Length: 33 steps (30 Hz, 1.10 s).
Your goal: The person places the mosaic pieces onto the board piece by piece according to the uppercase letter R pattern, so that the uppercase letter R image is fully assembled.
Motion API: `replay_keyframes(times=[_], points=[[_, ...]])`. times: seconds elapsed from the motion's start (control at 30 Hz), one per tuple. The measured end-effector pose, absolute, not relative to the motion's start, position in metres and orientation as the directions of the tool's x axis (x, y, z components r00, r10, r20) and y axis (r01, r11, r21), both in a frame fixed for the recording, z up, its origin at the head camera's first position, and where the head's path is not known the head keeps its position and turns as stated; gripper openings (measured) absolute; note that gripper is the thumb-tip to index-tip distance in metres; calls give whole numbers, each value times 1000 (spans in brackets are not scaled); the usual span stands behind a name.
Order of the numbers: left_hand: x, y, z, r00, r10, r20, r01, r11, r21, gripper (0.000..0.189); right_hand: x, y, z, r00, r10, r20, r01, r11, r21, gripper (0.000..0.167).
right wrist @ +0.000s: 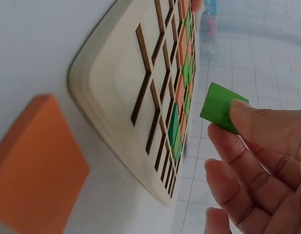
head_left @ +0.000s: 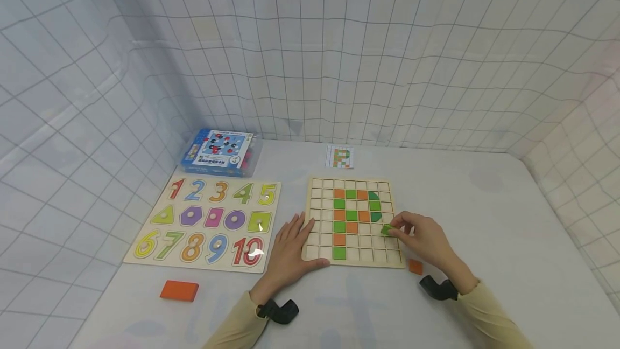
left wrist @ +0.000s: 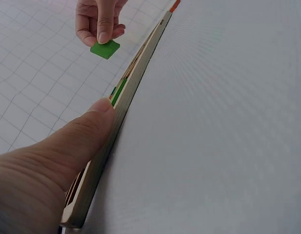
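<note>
A wooden grid board (head_left: 315, 236) lies on the table with orange and green square tiles and dark green quarter-round tiles set in it, forming a P-like shape with an orange tile (head_left: 352, 228) beginning a diagonal. My right hand (head_left: 421, 236) pinches a green square tile (right wrist: 221, 105) between thumb and fingers, held above the board's right side. My left hand (head_left: 290, 252) rests at the board's left edge, fingers spread and thumb along the near edge (left wrist: 99, 151). A loose orange tile (head_left: 415, 266) lies just off the board's near right corner.
Behind the board lies a pattern card (head_left: 340, 156). To the left are a number and shape puzzle (head_left: 203, 225), a blue boxed set (head_left: 220, 152) behind it and an orange block (head_left: 179, 290) in front. Grid-patterned curtains (head_left: 339, 42) surround the table.
</note>
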State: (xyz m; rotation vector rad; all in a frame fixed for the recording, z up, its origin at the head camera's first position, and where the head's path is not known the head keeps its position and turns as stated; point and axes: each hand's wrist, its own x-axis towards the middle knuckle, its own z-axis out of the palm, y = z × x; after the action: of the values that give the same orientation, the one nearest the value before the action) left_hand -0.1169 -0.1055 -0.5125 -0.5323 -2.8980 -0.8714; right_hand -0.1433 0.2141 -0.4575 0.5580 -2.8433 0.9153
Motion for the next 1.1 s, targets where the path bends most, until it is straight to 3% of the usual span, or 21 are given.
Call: replay_keyframes(times=[0.33, 1.1], points=[[-117, -105, -510, -938, 309, 159, 346, 784, 516, 97, -148, 188, -459, -895, -415, 165, -434, 721, -540, 9], [-116, -105, -510, -937, 307, 166, 347, 778, 524, 97, -150, 173, -466, -907, -418, 44, -372, 750, -547, 7]])
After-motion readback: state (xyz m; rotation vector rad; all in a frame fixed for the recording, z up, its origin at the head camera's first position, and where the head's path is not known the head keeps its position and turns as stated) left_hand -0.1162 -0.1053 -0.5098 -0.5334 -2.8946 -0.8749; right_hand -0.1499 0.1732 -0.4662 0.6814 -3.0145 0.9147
